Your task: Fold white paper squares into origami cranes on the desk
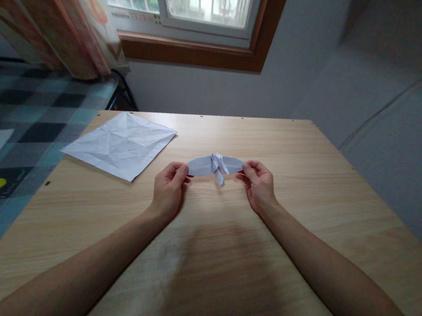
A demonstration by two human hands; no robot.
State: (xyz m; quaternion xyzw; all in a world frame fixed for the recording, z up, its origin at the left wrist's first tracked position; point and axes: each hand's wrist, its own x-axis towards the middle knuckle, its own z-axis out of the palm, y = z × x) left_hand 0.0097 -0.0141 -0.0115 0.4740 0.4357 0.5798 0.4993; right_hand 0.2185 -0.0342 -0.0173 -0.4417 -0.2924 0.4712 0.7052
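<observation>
A folded white paper figure [214, 166], shaped like a crane with spread wings, is held just above the wooden table [307, 190]. My left hand [168, 188] pinches the tip of its left wing between thumb and fingers. At the other end, my right hand [258, 184] pinches the right wing tip the same way. The figure's neck and tail stick out at its middle. Both forearms rest low over the tabletop.
A creased, unfolded square sheet of white paper [120, 144] lies on the table's far left. Left of the table is a bed with a checked cover [19, 119]. A window [184, 1] with a curtain [58, 21] is behind; grey walls stand to the right.
</observation>
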